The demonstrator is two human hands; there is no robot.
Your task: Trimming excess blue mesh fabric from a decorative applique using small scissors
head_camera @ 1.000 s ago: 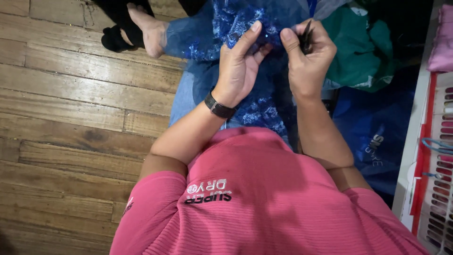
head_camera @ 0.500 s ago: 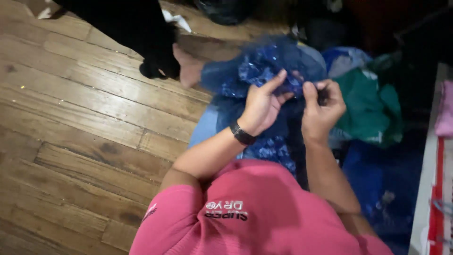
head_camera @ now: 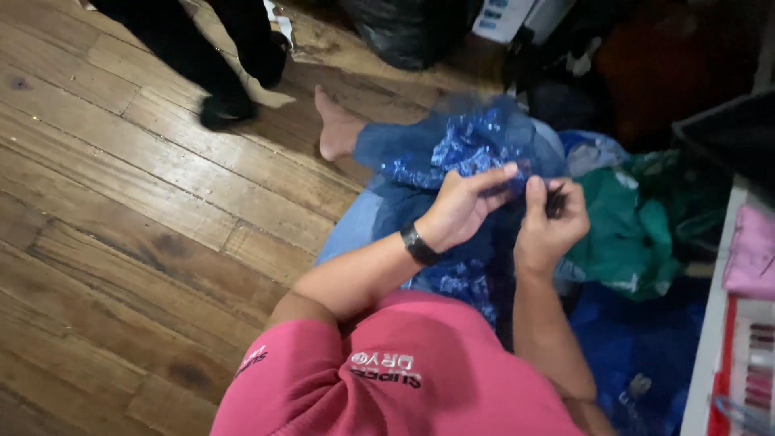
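Note:
A blue sequinned fabric (head_camera: 464, 153) lies bunched over my lap and knee. My left hand (head_camera: 464, 206), with a black wristband, pinches a fold of this fabric between thumb and fingers. My right hand (head_camera: 551, 220) is closed just beside it, holding a small dark object (head_camera: 555, 200) against the same fold; what that object is I cannot tell. The two hands almost touch. My pink shirt (head_camera: 404, 371) fills the bottom of the view.
My bare foot (head_camera: 335, 129) rests on the wooden floor (head_camera: 121, 210). Another person's dark-clad legs (head_camera: 214, 56) stand at the top left. Green cloth (head_camera: 630, 234) and blue bags (head_camera: 638, 347) lie to the right, next to a white shelf with coloured spools (head_camera: 747, 355).
The view has swung back and left, showing more floor. Both hands stay together on the blue fabric, with the left fingers shifted slightly along the fold.

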